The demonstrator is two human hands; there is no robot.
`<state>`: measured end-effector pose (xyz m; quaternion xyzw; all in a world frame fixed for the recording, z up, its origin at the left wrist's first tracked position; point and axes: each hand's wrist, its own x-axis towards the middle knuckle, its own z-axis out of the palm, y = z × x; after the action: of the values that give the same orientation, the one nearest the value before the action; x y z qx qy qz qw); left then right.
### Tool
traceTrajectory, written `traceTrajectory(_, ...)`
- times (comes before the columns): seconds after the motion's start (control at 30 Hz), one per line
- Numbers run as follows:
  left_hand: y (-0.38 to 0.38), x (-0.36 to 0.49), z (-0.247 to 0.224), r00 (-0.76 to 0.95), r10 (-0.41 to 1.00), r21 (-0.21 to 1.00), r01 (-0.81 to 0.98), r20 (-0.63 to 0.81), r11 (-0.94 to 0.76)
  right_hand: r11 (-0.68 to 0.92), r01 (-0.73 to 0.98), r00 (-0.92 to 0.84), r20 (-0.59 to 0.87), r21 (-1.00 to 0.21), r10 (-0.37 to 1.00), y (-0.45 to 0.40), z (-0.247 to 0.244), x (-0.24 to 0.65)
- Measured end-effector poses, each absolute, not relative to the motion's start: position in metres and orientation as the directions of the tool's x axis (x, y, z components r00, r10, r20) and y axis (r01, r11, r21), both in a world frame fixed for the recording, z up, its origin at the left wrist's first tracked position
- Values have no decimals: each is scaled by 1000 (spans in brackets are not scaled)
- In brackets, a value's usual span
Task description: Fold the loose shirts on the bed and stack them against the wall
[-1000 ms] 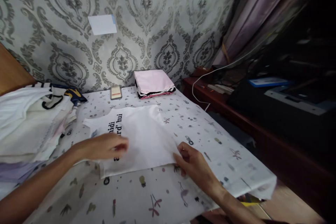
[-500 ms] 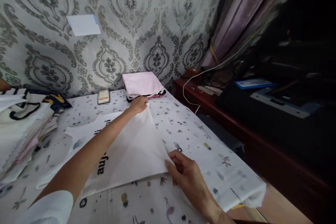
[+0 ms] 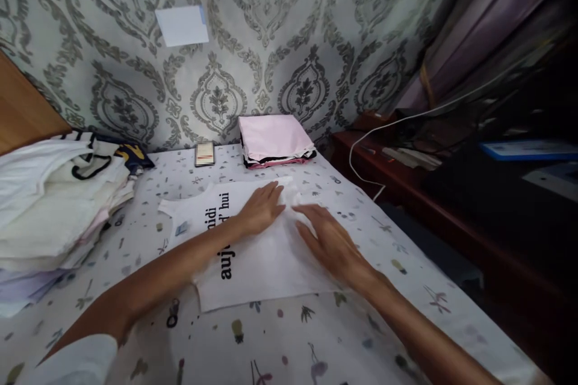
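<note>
A white sleeveless shirt (image 3: 266, 274) with black lettering lies spread on the patterned bed sheet (image 3: 280, 337), its neck end towards the left. My left hand (image 3: 261, 207) rests flat on the shirt near its far edge, fingers stretched out. Beside it, my right hand (image 3: 329, 240) is over the hem end on the right, fingers extended and apart, slightly blurred. Neither hand grips the fabric. Part of the lettering is hidden behind my left forearm.
A neat folded stack with pink cloth on top (image 3: 277, 137) sits by the wall. Left of it lies a small framed card (image 3: 205, 154). A loose clothes pile (image 3: 49, 192) is at the left. A white cable (image 3: 361, 138) hangs over the dark red desk (image 3: 401, 168).
Both hands have let go of the shirt's hem. My right hand moved forward over the cloth, and the shirt now lies flatter. The view has turned left.
</note>
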<state>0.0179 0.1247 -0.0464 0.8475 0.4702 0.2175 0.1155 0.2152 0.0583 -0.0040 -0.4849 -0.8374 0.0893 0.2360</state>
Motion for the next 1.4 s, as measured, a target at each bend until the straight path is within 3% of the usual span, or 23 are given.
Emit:
traceTrajectory(0.1, 111, -14, -45, 410, 906, 336, 843, 104, -420, 518, 795, -488, 175, -315, 855, 111, -8, 164)
traceTrajectory(0.2, 109, -61, -44, 319, 948, 281, 911, -16, -302, 417, 876, -421, 37, -240, 906, 145, -28, 135)
traceTrajectory(0.33, 108, -131, -44, 138, 990, 260, 958, -42, -122, 414, 894, -411, 51, -170, 910, 157, -51, 135)
traceTrajectory(0.47, 103, -183, -37, 50, 999, 428, 902, 14, -52, 444, 883, -431, 108, -154, 896, 158, -56, 142)
traceTrajectory(0.6, 90, -220, -24, -130, 969, 621, 783, 209, -28, 492, 859, -458, 217, -143, 862, 148, -46, 137)
traceTrajectory(0.73, 70, -241, -22, -270, 914, 595, 803, 302, 41, 666, 721, -625, 238, -190, 744, 93, -24, 100)
traceTrajectory(0.83, 60, -243, -24, -331, 910, 554, 819, 249, 146, 834, 482, -834, 151, -269, 531, 31, -7, 53)
traceTrajectory(0.93, 57, -239, -22, -346, 923, 470, 851, 168, 233, 920, 295, -929, 146, -260, 339, -15, -1, 7)
traceTrajectory(1.07, 55, -238, -15, -356, 931, 408, 864, 81, 295, 918, 327, -928, 110, -222, 357, -28, -4, -28)
traceTrajectory(1.13, 54, -240, -13, -344, 936, 454, 847, 72, 276, 917, 345, -927, 79, -202, 366, -23, -5, -35)
traceTrajectory(1.23, 53, -240, -9, -366, 930, 663, 706, 40, 249, 894, 379, -914, 54, -240, 402, -16, 1, -33)
traceTrajectory(1.3, 55, -236, -4, -391, 920, 812, 535, -6, 233, 841, 429, -878, 68, -331, 474, -13, 8, -26)
traceTrajectory(1.4, 64, -223, 11, -423, 905, 927, 324, -34, 186, 691, 496, -762, 118, -527, 637, -10, 17, -4)
